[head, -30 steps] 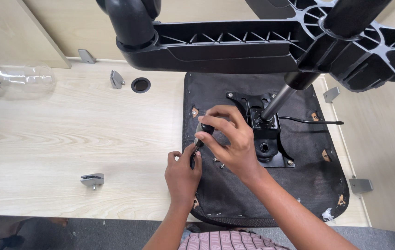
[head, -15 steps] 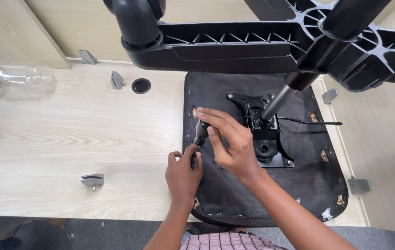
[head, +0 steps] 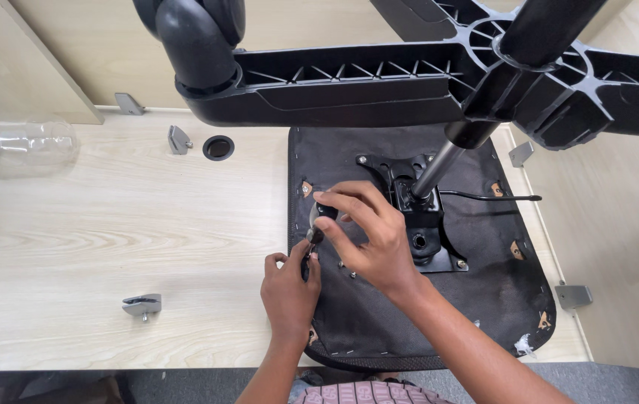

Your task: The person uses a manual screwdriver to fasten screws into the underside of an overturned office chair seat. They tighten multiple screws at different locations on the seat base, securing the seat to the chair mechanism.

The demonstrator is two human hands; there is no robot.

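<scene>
An upturned office chair seat (head: 484, 299), black fabric underside up, lies on a light wooden desk (head: 110, 247). A black metal mechanism plate (head: 420, 224) with a gas cylinder (head: 439, 168) rises from it to the black star base (head: 379, 75) overhead. My right hand (head: 368, 236) grips a short black-handled screwdriver (head: 319, 221) held upright at the seat's left edge. My left hand (head: 289, 288) pinches the tool's lower tip against the seat edge. The screw under the tip is hidden.
A clear plastic bottle (head: 16, 142) lies at the desk's far left. Small metal brackets (head: 142, 305) (head: 179, 140) (head: 574, 295) sit on the desk, and a round black cable hole (head: 218, 147) is near the back. A thin black lever (head: 491, 197) sticks out to the right of the mechanism.
My right hand has shifted slightly on the screwdriver handle, its fingers wrapping over the top. My left hand has stayed at the tip.
</scene>
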